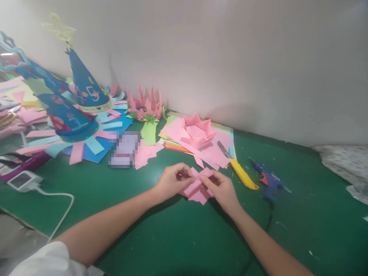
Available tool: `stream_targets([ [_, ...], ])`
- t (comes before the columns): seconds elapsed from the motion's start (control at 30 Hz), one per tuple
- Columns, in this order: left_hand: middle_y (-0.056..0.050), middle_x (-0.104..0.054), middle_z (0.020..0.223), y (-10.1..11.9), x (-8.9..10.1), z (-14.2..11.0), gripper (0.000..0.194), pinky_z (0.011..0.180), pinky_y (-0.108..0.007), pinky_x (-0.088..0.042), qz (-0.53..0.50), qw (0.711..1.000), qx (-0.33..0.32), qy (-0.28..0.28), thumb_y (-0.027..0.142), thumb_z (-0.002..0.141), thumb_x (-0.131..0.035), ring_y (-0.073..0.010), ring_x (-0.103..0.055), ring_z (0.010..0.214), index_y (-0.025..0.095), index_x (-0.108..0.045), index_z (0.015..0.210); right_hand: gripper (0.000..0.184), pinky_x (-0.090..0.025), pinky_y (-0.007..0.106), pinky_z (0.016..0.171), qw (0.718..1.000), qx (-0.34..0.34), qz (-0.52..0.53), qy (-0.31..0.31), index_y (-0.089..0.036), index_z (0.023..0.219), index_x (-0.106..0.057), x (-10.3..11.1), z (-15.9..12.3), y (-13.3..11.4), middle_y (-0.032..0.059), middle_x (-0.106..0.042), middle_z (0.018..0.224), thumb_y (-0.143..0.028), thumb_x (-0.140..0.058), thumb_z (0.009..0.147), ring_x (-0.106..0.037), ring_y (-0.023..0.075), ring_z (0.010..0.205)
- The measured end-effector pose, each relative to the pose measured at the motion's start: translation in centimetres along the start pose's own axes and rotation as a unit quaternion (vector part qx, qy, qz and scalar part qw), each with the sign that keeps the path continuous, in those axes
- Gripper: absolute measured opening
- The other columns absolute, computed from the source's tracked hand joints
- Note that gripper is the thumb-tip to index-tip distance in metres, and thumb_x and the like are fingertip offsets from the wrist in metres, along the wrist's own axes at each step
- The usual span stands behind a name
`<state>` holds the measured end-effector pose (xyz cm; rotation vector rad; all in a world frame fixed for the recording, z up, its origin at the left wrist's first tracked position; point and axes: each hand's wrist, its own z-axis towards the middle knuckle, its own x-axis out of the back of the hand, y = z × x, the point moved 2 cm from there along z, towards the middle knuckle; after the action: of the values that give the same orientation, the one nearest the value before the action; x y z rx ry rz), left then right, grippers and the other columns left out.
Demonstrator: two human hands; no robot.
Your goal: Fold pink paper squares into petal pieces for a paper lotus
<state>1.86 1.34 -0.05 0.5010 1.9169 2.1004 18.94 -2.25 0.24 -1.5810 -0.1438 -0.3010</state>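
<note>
Left hand (172, 178) and right hand (222, 188): thumb and fingers pinched nearly together on either side of the folded pink paper (197, 186), just above or on the green table (161, 237), can't tell which. Some fingertips hidden behind the paper.

Cup-shaped pink paper flower (197, 130) sits on the paper stack (220, 143), its bottom not visible. Yellow cutter (244, 174) lies with its blade on the stack's edge; blue glue gun (270, 186) right of it, blurry.

Writing: rear party hat (86, 82) reads "5", band lettering illegible. Front hat (67, 115) has a mark like "1". Third hat (43, 71) partly hidden, tip cut off at left. Phone-like slab (125, 149) pixelated, unreadable.
</note>
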Motion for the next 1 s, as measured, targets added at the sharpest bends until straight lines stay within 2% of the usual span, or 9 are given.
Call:
stream_targets([
  [0.1, -0.002, -0.064, 0.071, 0.1, -0.1, 0.0, 0.003, 0.054, -0.019, -0.046, 0.018, 0.999, -0.03, -0.017, 0.015, 0.073, -0.062, -0.008, -0.056, 0.059, 0.014, -0.061, 0.07, 0.032, -0.044, 0.023, 0.05, 1.0, -0.009, 0.009, 0.022, -0.018, 0.066, -0.058, 0.3, 0.0, -0.2, -0.0025, -0.055, 0.053, -0.049, -0.064, 0.074, -0.051, 0.0119, 0.05],
  [0.27, -0.006, -0.069, 0.084, 0.2, 0.0, 0.1, 0.012, 0.062, -0.021, -0.048, 0.064, 0.993, -0.086, -0.038, 0.013, 0.077, -0.059, -0.0121, -0.061, 0.073, 0.015, -0.071, 0.079, 0.034, -0.044, 0.023, 0.05, 1.0, 0.001, -0.009, 0.028, -0.018, 0.063, -0.059, 0.5, -0.1, -0.3, -0.0022, -0.055, 0.052, -0.049, -0.063, 0.076, -0.052, 0.0123, 0.049],
  [0.53, -0.005, -0.07, 0.087, -0.6, 0.6, 0.6, 0.016, 0.067, -0.022, -0.05, 0.117, 0.99, -0.074, -0.033, 0.009, 0.077, -0.061, -0.0121, -0.063, 0.075, 0.017, -0.073, 0.084, 0.028, -0.046, 0.026, 0.058, 0.991, 0.063, -0.089, 0.078, -0.017, 0.073, -0.066, 0.8, 0.4, 0.5, 0.002, -0.065, 0.067, -0.045, -0.063, 0.077, -0.059, 0.0166, 0.062],
  [0.7, -0.004, -0.07, 0.086, -0.8, 0.6, 0.6, 0.015, 0.066, -0.022, -0.051, 0.143, 0.986, -0.072, -0.041, 0.009, 0.077, -0.062, -0.0119, -0.063, 0.074, 0.017, -0.073, 0.085, 0.024, -0.046, 0.027, 0.06, 0.984, 0.085, -0.127, 0.087, -0.019, 0.071, -0.065, 1.0, 0.5, 0.5, 0.0017, -0.066, 0.067, -0.041, -0.062, 0.078, -0.06, 0.0172, 0.062],
  [0.8, -0.005, -0.068, 0.084, -0.8, 0.6, 0.5, 0.015, 0.065, -0.022, -0.051, 0.197, 0.972, -0.119, -0.044, 0.011, 0.079, -0.06, -0.0119, -0.062, 0.072, 0.017, -0.072, 0.085, 0.021, -0.045, 0.028, 0.062, 0.972, 0.121, -0.177, 0.091, -0.02, 0.07, -0.064, 0.9, 0.5, 0.6, 0.0013, -0.067, 0.069, -0.037, -0.061, 0.08, -0.059, 0.0173, 0.064],
  [0.9, -0.006, -0.066, 0.081, -0.7, 0.4, 0.2, 0.017, 0.067, -0.023, -0.051, 0.268, 0.944, -0.186, -0.049, 0.011, 0.082, -0.056, -0.0125, -0.061, 0.071, 0.016, -0.072, 0.085, 0.019, -0.043, 0.028, 0.064, 0.956, 0.163, -0.23, 0.087, -0.02, 0.068, -0.063, 0.9, 0.5, 0.8, 0.0011, -0.066, 0.07, -0.033, -0.06, 0.082, -0.057, 0.0171, 0.066],
  [1.0, -0.006, -0.066, 0.079, -0.7, 0.4, 0.1, 0.019, 0.067, -0.023, -0.051, 0.302, 0.93, -0.201, -0.055, 0.009, 0.082, -0.054, -0.0132, -0.061, 0.071, 0.016, -0.072, 0.083, 0.019, -0.041, 0.028, 0.063, 0.942, 0.185, -0.269, 0.078, -0.021, 0.067, -0.062, 0.9, 0.6, 0.9, 0.0004, -0.065, 0.068, -0.031, -0.06, 0.082, -0.054, 0.0164, 0.064],
])
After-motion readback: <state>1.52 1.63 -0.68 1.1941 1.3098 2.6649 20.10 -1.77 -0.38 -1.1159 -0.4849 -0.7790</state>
